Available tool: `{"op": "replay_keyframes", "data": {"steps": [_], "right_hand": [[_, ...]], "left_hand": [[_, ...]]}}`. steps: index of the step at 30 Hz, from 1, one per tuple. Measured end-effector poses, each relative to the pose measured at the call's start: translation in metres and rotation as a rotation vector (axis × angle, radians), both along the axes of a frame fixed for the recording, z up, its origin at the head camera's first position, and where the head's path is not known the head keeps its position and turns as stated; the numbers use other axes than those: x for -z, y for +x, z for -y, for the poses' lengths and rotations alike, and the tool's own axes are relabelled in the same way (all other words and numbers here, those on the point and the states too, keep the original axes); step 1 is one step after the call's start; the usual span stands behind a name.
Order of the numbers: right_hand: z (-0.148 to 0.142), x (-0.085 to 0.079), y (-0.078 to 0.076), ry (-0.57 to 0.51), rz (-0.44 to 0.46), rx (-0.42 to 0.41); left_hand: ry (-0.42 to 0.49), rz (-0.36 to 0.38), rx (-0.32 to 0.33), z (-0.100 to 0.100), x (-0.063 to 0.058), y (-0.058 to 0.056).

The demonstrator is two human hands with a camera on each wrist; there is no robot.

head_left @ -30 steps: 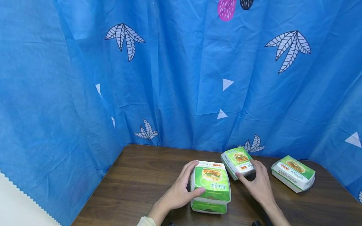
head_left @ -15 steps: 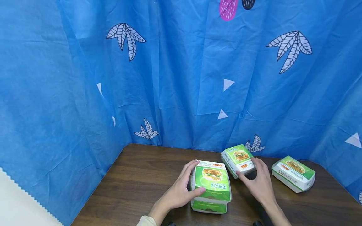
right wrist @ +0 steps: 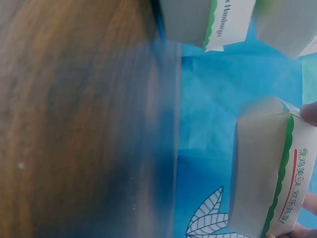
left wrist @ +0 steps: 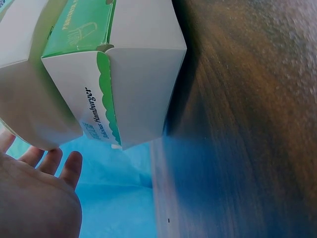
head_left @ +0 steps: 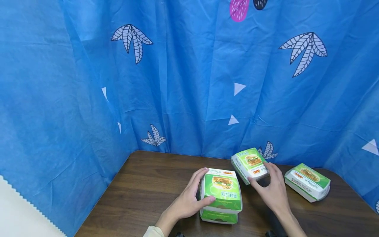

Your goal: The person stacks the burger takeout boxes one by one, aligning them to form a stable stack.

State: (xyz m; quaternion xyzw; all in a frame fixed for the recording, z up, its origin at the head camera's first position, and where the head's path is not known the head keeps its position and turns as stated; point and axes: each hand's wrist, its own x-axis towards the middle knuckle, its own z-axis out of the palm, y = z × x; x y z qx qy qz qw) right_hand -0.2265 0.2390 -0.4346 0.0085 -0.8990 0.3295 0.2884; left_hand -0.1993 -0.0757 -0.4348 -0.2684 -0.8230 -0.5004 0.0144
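Observation:
Two green-and-white hamburger boxes are stacked near the table's front middle, and my left hand [head_left: 189, 199] grips the upper box [head_left: 222, 192] with the thumb on its front and the fingers along its left side. Beneath it shows the green front of the lower box [head_left: 219, 217]. To the right of the stack my right hand [head_left: 273, 189] pinches a third hamburger box [head_left: 248, 164] between thumb and fingers. In the right wrist view this held box [right wrist: 262, 168] hangs clear of the table, its far end tilted up.
Another hamburger box [head_left: 308, 181] lies on the brown wooden table [head_left: 142, 194], right of my right hand. A blue curtain [head_left: 189, 82] with leaf prints hangs along the table's back and sides.
My right hand has raised its hamburger box slightly, moving it up and away toward the curtain. The left hand and the stacked boxes stay where they were.

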Motion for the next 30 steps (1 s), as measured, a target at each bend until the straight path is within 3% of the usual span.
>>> {"op": "replay_keyframes", "data": {"steps": [12,22,30], "right_hand": [[0.005,-0.012,0.005,-0.025,-0.051,0.003],[0.009,-0.024,0.012,-0.038,-0.003,0.024],[0.009,-0.031,0.015,-0.038,-0.044,0.007]], "left_hand": [[0.005,0.001,0.004,0.000,0.001,-0.001],[-0.002,0.023,-0.004,0.000,0.002,-0.001],[-0.007,0.005,-0.007,0.000,0.003,-0.002]]}}
